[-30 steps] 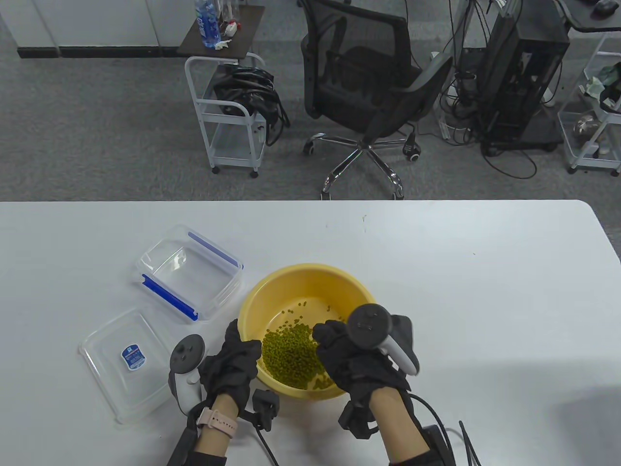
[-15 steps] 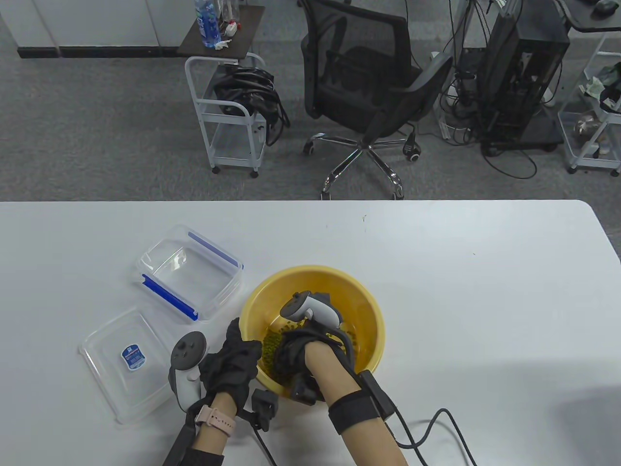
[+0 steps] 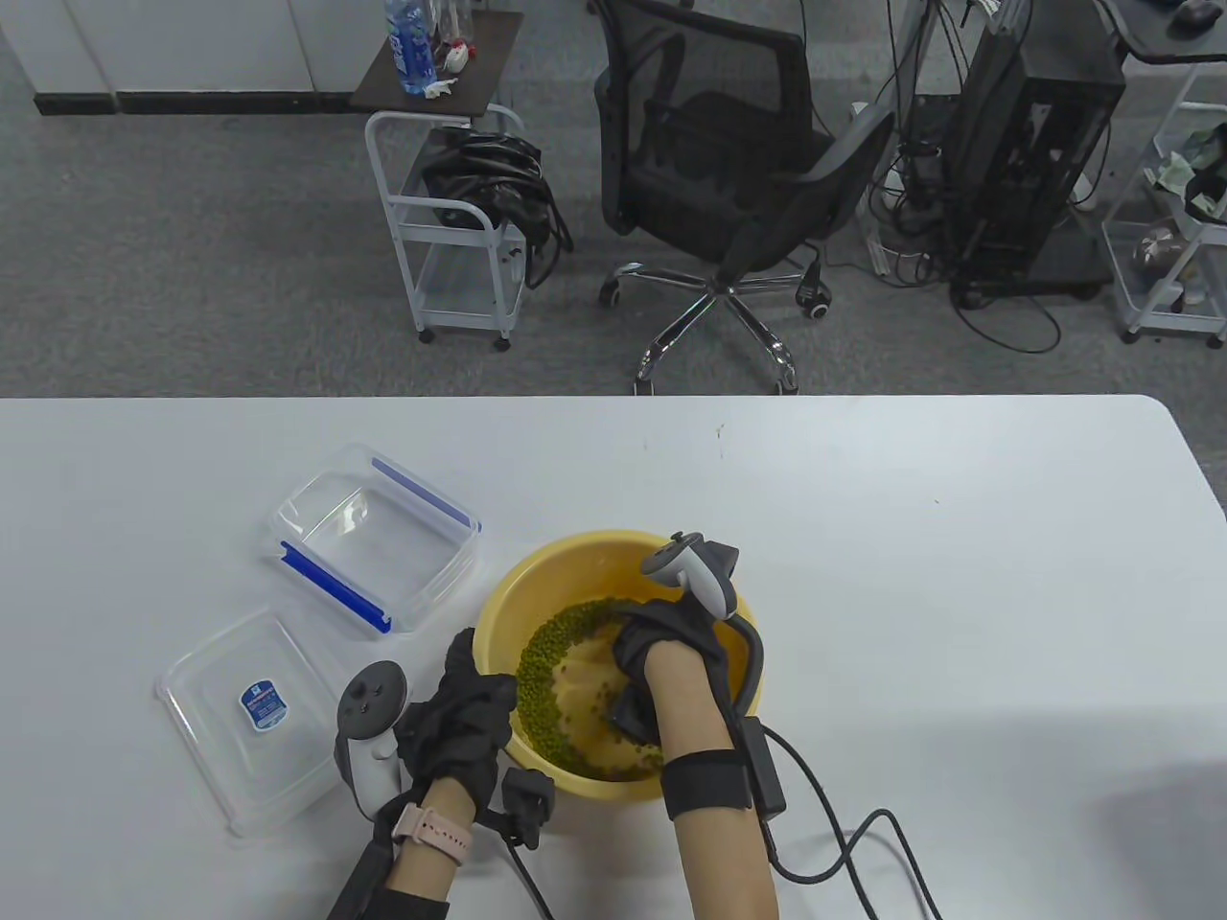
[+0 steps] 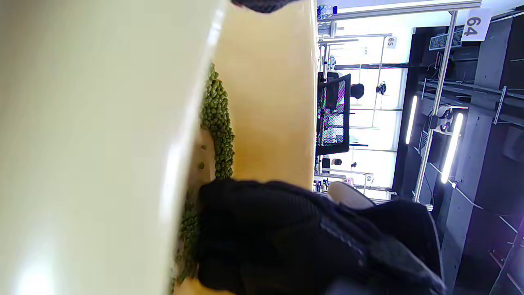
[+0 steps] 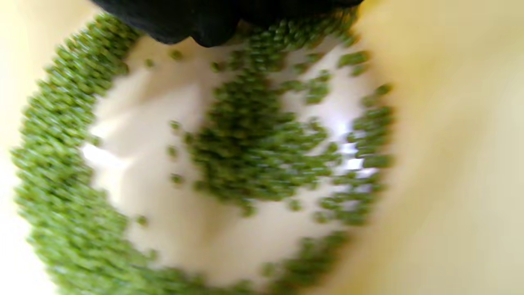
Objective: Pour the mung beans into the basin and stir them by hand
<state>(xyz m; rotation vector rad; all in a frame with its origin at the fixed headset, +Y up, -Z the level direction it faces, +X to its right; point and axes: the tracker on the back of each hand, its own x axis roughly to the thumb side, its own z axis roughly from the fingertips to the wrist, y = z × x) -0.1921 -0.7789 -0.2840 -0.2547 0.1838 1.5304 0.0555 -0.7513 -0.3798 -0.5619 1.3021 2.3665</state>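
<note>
The yellow basin stands on the white table near its front edge. Green mung beans lie inside it in an arc along the left wall, with part of the bottom bare. My left hand grips the basin's near left rim, fingers curled over it. My right hand is down inside the basin on its right side, fingers among the beans. The right wrist view shows blurred beans ringing the pale bottom, with dark fingertips at the top. In the left wrist view the basin wall fills the left.
An empty clear box with blue clips sits left of the basin, and its clear lid lies nearer me. A cable trails from my right wrist across the table. An office chair stands beyond the far edge.
My right hand dropped from above the near rim into the basin, then swept from its left side to its right. The beans spread from a heap into an arc. The left hand stayed.
</note>
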